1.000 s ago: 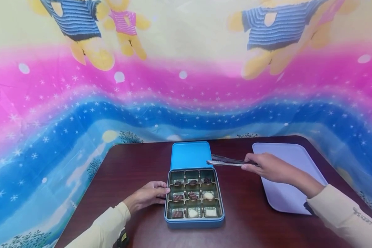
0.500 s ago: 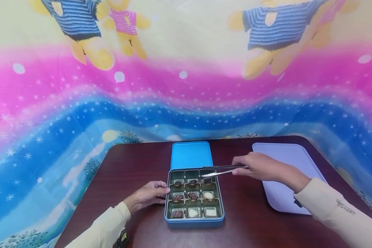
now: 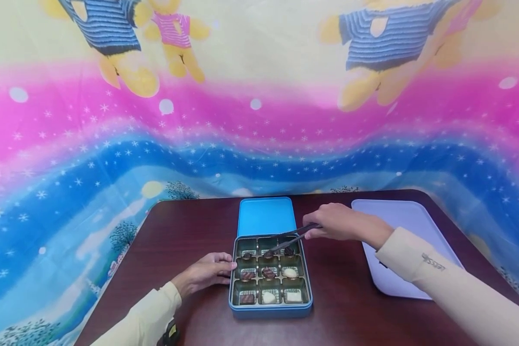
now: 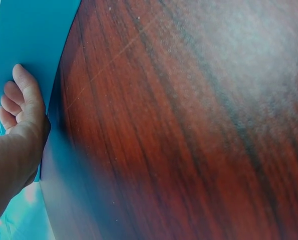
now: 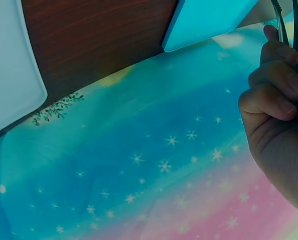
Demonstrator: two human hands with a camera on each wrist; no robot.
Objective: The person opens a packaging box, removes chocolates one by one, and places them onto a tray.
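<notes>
A blue tin [image 3: 270,312] with a gold divided insert stands on the table, dark and white chocolates in its compartments. My left hand [image 3: 209,270] rests against the tin's left wall, thumb at the rim; the left wrist view shows its fingers [image 4: 24,82] against the blue side. Metal tongs [image 3: 296,233] are gripped in my right hand [image 3: 335,221], just right of the tin's far corner. Their arms are spread over the back row, one tip by the dark chocolate [image 3: 269,253] in the middle back compartment. Another dark chocolate [image 3: 289,251] lies in the back right compartment.
Behind the tin lies its light blue lid [image 3: 265,216]. A pale lilac tray [image 3: 389,278] is at the right under my right forearm. The dark wood table [image 3: 190,221] ends at a printed cloth backdrop [image 3: 259,158].
My right hand has moved left with the tongs, from beside the lid to over the tin's back row, tips now lower. The left hand has stayed at the tin's side.
</notes>
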